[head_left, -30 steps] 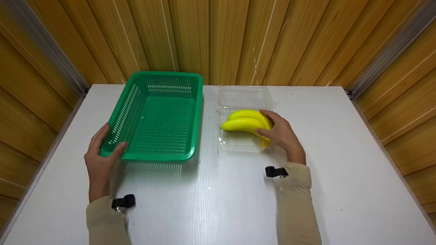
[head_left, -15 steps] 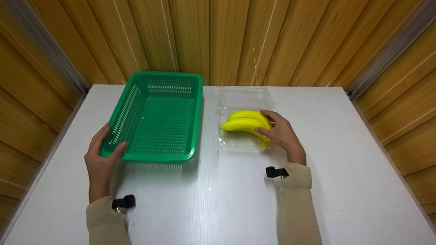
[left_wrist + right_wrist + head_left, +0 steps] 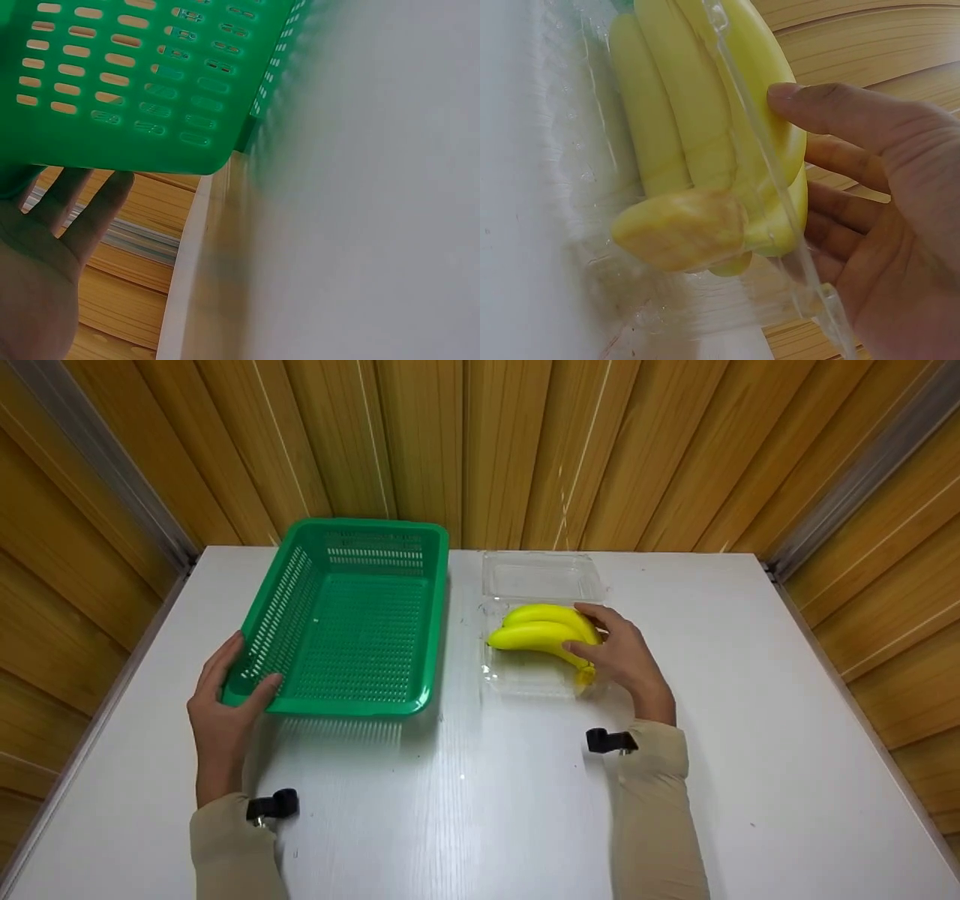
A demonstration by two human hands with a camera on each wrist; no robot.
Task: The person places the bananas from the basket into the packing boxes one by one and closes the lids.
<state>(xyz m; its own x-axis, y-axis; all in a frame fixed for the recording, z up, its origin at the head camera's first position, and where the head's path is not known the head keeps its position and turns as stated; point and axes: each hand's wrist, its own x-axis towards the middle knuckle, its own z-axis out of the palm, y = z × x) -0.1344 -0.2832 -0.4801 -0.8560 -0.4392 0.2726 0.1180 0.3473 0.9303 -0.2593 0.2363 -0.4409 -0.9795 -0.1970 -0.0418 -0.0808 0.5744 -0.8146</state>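
A bunch of yellow bananas (image 3: 534, 636) lies in the lower half of a transparent hinged plastic box (image 3: 517, 682), right of centre in the head view. My right hand (image 3: 624, 654) grips the bunch from the right, thumb on the near banana and fingers at the far side. The right wrist view shows several bananas (image 3: 697, 112) joined at a blunt stem end behind the clear box wall. On the left stands a green perforated plastic basket (image 3: 352, 708) with nothing inside. My left hand (image 3: 223, 709) holds its near left corner, thumb over the rim and fingers along the outer side.
The open lid (image 3: 540, 576) of the box lies flat toward the back wall (image 3: 495, 450) of wooden slats. Everything rests on a white table (image 3: 450, 817). More slatted walls close in the left and right sides.
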